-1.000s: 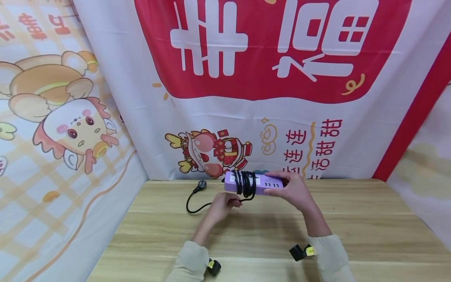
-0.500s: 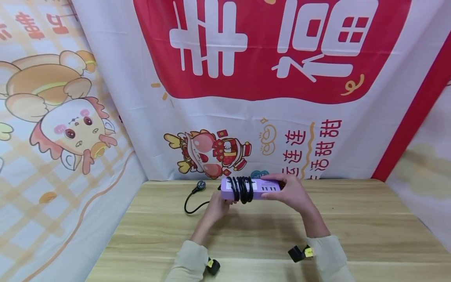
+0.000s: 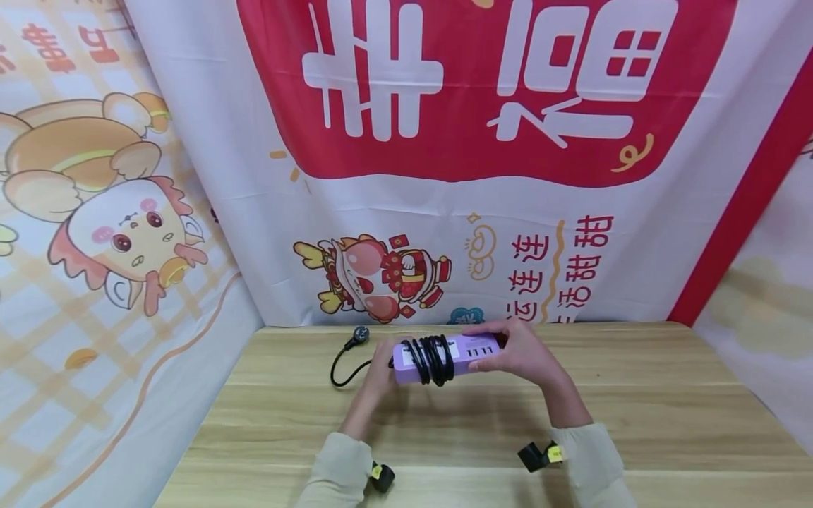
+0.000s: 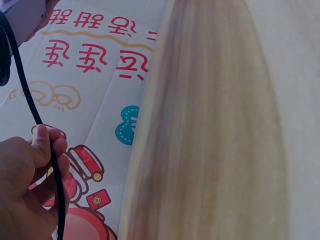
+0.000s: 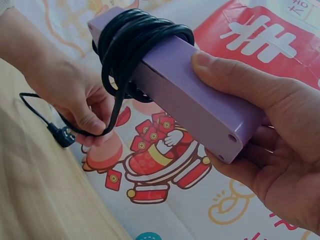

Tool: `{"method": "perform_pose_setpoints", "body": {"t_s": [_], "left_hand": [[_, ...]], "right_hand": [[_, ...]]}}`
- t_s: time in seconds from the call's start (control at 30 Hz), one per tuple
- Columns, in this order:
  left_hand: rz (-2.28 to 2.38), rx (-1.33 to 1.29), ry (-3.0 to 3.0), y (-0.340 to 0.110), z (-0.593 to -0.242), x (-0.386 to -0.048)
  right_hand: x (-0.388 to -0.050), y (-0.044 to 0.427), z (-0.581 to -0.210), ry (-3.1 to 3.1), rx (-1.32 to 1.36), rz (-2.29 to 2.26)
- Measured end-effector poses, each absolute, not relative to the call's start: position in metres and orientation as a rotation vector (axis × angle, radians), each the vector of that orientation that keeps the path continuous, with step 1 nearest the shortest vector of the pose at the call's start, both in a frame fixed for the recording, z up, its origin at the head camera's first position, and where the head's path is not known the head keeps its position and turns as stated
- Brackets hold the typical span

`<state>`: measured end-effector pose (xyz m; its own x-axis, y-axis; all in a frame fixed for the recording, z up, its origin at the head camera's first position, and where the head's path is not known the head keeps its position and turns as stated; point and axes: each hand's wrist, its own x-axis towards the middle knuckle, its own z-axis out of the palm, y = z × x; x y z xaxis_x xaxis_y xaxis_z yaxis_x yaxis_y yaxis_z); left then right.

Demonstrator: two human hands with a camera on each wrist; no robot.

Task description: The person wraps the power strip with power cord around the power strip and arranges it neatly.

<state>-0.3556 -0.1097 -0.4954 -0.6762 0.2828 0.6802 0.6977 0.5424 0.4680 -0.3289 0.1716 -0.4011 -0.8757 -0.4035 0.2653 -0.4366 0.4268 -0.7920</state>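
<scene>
A purple power strip with a row of USB ports is held above the table, tilted, its black cord wound several times around one end. My right hand grips the other end, thumb and fingers on opposite sides, as the right wrist view shows. Between thumb and fingertips my left hand pinches the loose run of the cord; in the head view this hand is partly hidden behind the strip. Beyond it the cord's free end curves out to a black plug near the table's back left corner.
The wooden table meets a printed white and red cloth at its back edge. A patterned cloth wall stands on the left. Small black wrist cameras sit at both cuffs.
The power strip has come lower and slightly left, its left end tipping down. My left hand has passed from in front of the strip to behind its left end, still with the cord.
</scene>
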Motion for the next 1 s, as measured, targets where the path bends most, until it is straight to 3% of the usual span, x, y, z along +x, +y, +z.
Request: {"method": "perform_pose_setpoints", "body": {"t_s": [0.33,0.57,1.0], "left_hand": [[-0.943,-0.655,-2.575,-0.111,-0.474,-0.358],[-0.888,-0.747,-2.478,-0.116,-0.463,-0.358],[-0.862,-0.652,-2.454,-0.111,-0.460,-0.353]], "right_hand": [[-0.327,0.171,-0.400,-2.684,0.899,1.408],[-0.328,0.169,-0.403,-2.732,0.972,1.343],[-0.327,0.162,-0.405,-2.708,1.133,1.260]]}}
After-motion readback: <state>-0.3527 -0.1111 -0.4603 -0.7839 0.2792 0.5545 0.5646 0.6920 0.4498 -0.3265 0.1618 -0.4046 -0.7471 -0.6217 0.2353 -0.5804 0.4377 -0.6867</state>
